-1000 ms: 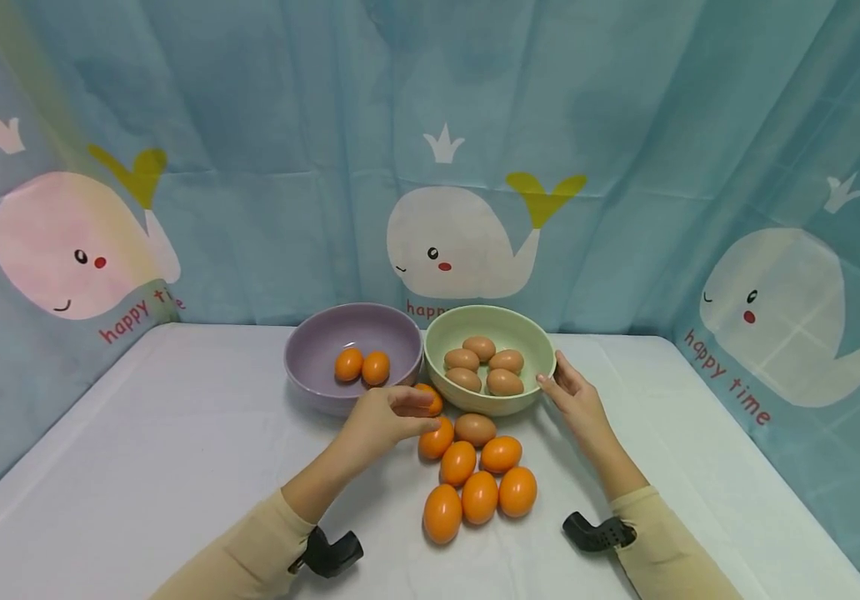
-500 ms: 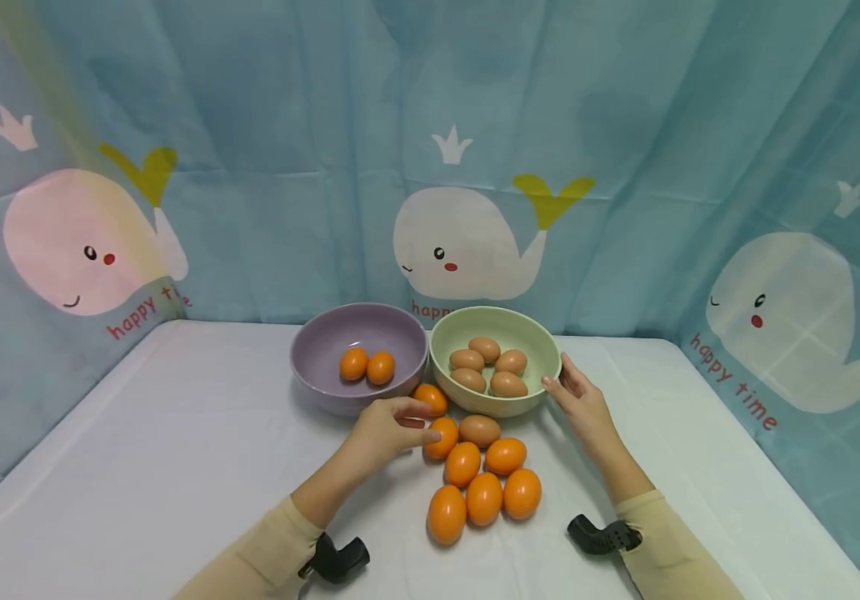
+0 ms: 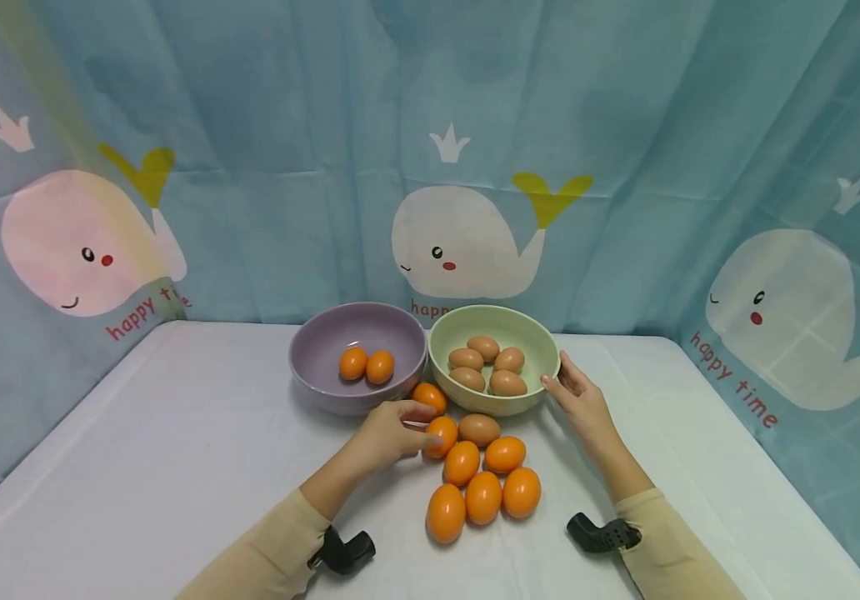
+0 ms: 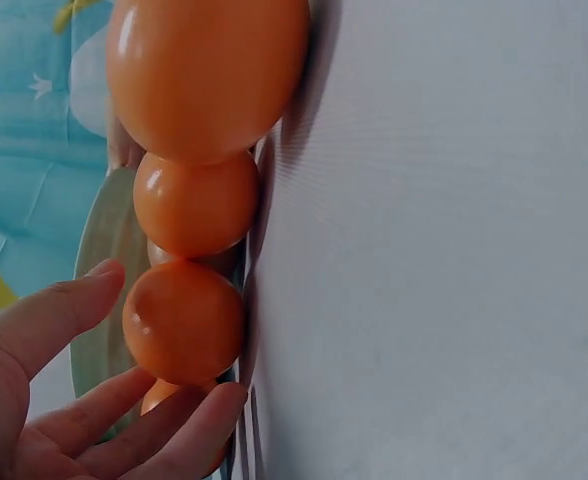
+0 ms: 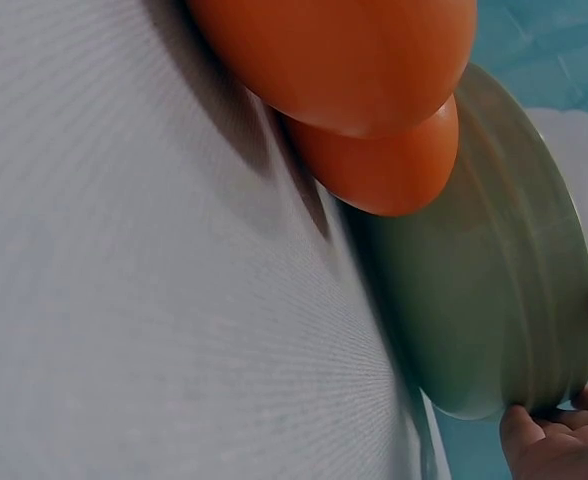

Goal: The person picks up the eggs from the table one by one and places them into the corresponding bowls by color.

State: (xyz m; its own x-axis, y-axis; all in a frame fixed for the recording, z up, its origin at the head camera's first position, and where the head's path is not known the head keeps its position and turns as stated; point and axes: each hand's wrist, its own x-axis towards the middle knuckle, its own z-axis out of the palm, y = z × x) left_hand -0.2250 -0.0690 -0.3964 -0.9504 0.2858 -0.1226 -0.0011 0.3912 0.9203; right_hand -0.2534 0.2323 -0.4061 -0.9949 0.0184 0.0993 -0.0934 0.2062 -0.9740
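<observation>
In the head view, my left hand [image 3: 388,433] is at an orange egg [image 3: 441,437] on the table. The left wrist view shows its thumb and fingers spread around that orange egg [image 4: 184,322], the fingertips right at its surface and the thumb standing off. My right hand [image 3: 582,406] grips the right side of a green bowl [image 3: 501,406], thumb at the rim and fingers against the outer wall [image 5: 549,400]. Several brown eggs [image 3: 508,383] lie inside this bowl. A brown egg [image 3: 479,430] and several more orange eggs [image 3: 483,498] are grouped on the table in front.
A purple bowl [image 3: 325,393] with two orange eggs [image 3: 380,367] stands left of the green one, side by side. Another orange egg [image 3: 430,399] lies between the bowls' front sides. Behind the white table [image 3: 175,450] hangs a blue whale-print curtain [image 3: 272,250].
My left hand has come down from above the eggs, its thumb and fingers now around one orange egg. The right hand stays at the green bowl. The view has shifted slightly.
</observation>
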